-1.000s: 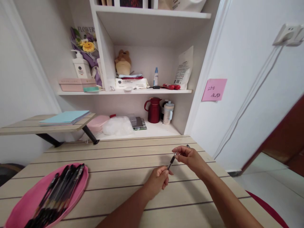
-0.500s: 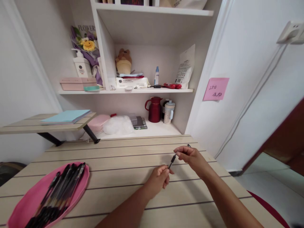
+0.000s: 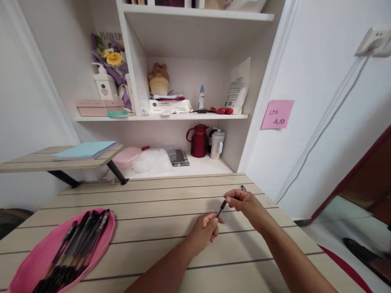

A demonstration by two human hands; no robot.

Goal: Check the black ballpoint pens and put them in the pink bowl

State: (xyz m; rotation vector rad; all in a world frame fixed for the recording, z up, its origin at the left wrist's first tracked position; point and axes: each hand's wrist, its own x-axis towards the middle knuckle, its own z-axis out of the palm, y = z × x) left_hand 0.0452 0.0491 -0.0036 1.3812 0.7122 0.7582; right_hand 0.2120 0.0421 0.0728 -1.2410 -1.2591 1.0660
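Note:
Over the slatted wooden table (image 3: 146, 207), both of my hands hold one black pen (image 3: 220, 209). My left hand (image 3: 204, 230) is closed round the pen's lower end. My right hand (image 3: 246, 203) pinches its upper end, and a small dark part pokes out above the right fingers. Far to the left, a pink tray (image 3: 36, 260) holds several black pens (image 3: 76, 248) lying in a bundle.
White shelves behind the table carry a red jug (image 3: 198, 141), a white cup (image 3: 216, 144), a plastic bag (image 3: 152, 161), a pink box (image 3: 130, 157) and bottles. A raised wooden stand (image 3: 45, 162) with a blue notebook (image 3: 84, 149) is at left. A pink note (image 3: 276, 114) hangs on the right wall.
My hands and the pen have barely shifted. The view has steadied, and a dark shoe has come into sight on the floor at lower right.

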